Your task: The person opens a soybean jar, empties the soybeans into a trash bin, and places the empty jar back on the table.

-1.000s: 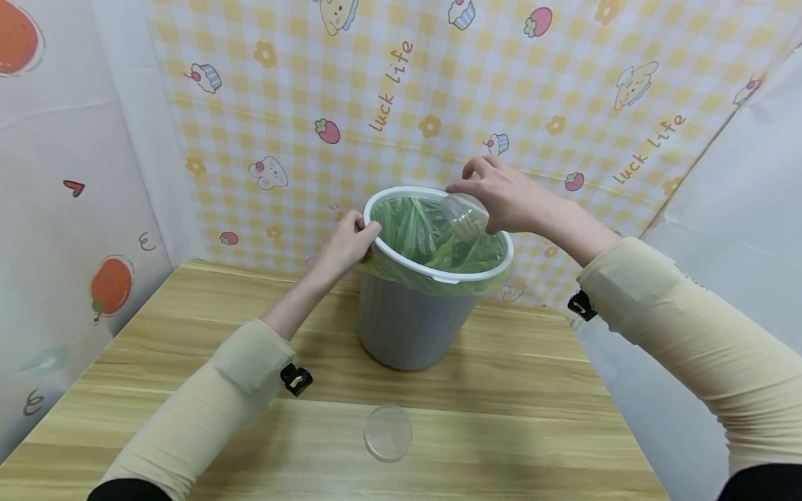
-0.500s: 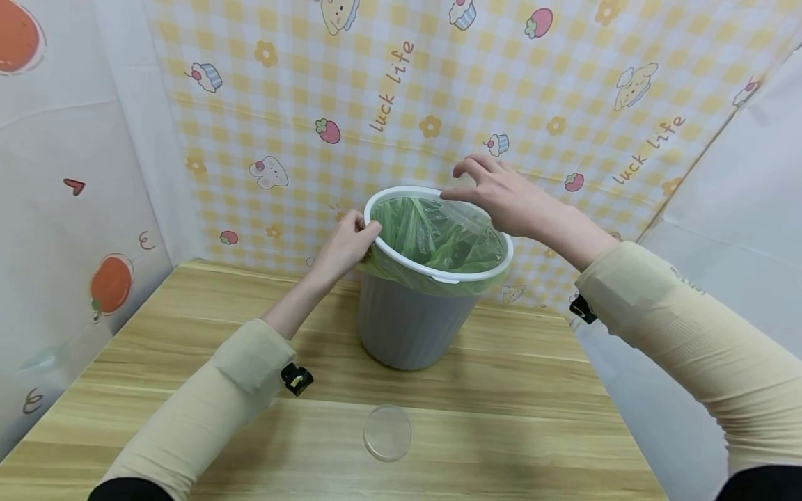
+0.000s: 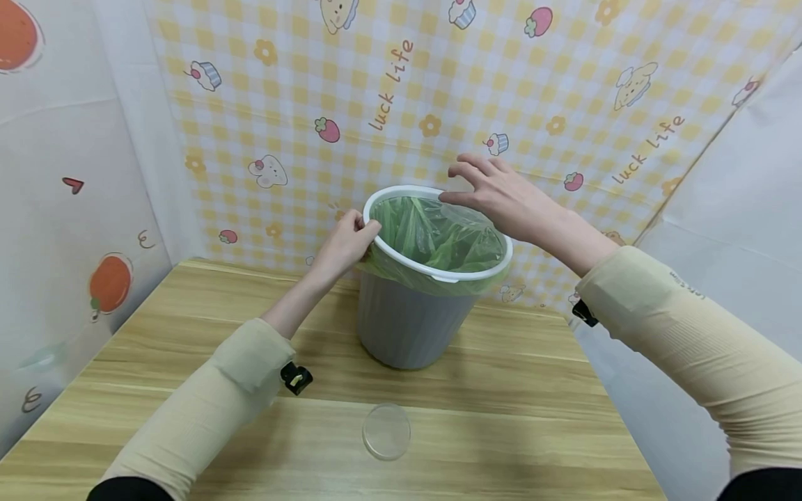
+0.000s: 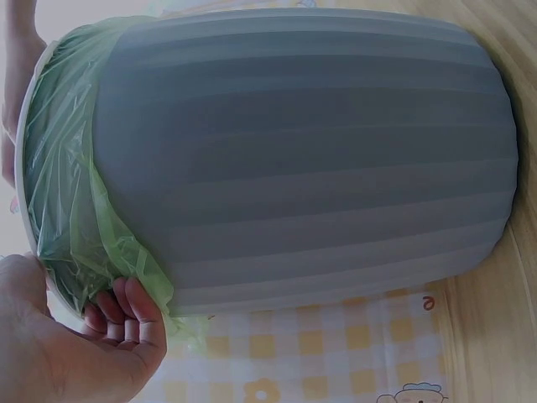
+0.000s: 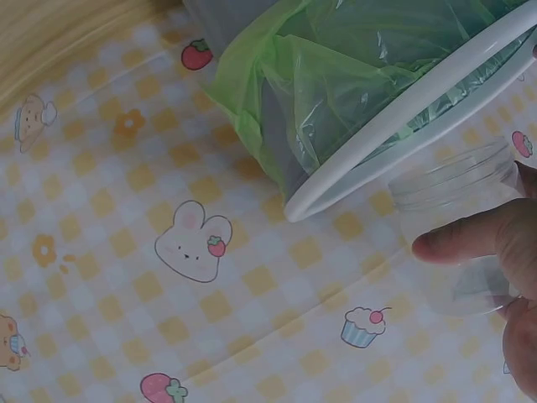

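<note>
A grey ribbed trash bin (image 3: 413, 320) with a white rim (image 3: 438, 273) stands upright on the table, lined with a translucent green bag (image 3: 407, 229). My left hand (image 3: 351, 243) grips the rim at its left side. In the left wrist view, the thumb of that hand (image 4: 80, 336) lies at the rim, the fingers curled against the bag's outer fold. Over the opening's back right, my right hand (image 3: 504, 198) holds a clear plastic jar (image 3: 466, 214). The right wrist view shows the jar (image 5: 457, 227) with its threaded mouth toward the bin opening, thumb across its side.
A clear round lid (image 3: 386, 431) lies on the wooden table (image 3: 501, 431) in front of the bin. Close behind the bin hangs a yellow checked cloth (image 3: 282, 125). White printed sheeting (image 3: 56, 278) stands at the left, with plain white sheeting (image 3: 739, 195) at the right.
My right hand has tilted the jar over, and its fingers have shifted slightly left. A brownish patch seen through the jar one second ago no longer shows. The left hand stays put.
</note>
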A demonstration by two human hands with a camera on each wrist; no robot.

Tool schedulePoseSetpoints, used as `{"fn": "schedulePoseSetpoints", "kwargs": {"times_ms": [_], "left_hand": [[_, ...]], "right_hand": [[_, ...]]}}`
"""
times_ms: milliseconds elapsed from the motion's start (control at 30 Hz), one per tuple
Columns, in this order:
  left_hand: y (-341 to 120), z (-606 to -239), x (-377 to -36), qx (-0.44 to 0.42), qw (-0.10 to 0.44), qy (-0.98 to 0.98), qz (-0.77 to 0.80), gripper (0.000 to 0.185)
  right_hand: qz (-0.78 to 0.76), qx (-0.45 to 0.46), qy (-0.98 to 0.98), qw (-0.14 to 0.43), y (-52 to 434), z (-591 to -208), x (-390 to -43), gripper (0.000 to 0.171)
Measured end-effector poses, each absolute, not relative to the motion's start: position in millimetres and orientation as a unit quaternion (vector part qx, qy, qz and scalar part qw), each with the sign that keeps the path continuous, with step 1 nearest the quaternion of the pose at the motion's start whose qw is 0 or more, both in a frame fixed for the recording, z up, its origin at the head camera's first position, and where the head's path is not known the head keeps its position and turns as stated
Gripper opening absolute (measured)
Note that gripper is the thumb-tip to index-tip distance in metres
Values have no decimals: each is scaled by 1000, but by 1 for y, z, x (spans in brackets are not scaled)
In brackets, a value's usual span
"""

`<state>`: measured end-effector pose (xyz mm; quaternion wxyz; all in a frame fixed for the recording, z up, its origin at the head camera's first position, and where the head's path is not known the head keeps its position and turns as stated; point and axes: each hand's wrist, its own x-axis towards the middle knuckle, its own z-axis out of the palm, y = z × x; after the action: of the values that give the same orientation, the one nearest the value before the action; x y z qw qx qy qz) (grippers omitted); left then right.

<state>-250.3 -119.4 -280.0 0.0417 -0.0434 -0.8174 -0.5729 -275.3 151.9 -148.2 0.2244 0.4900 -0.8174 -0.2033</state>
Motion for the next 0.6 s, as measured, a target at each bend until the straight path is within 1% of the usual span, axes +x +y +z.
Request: {"fn": "schedulePoseSetpoints", "kwargs": {"times_ms": [167,367,600], "left_hand": [[-120,-281,-251,-42,43,-817,-574,26],[-119,-280,-250,-40,42,-818,-573,26],[-119,-280,-249,-38,44,-819,-570,26]], "right_hand": [[-156,465,-846,210,155,-146,-274,72],[-28,380,-914,139,167,-139,-272,90],[116,301,-943,83,194,-134,-270,96]]}}
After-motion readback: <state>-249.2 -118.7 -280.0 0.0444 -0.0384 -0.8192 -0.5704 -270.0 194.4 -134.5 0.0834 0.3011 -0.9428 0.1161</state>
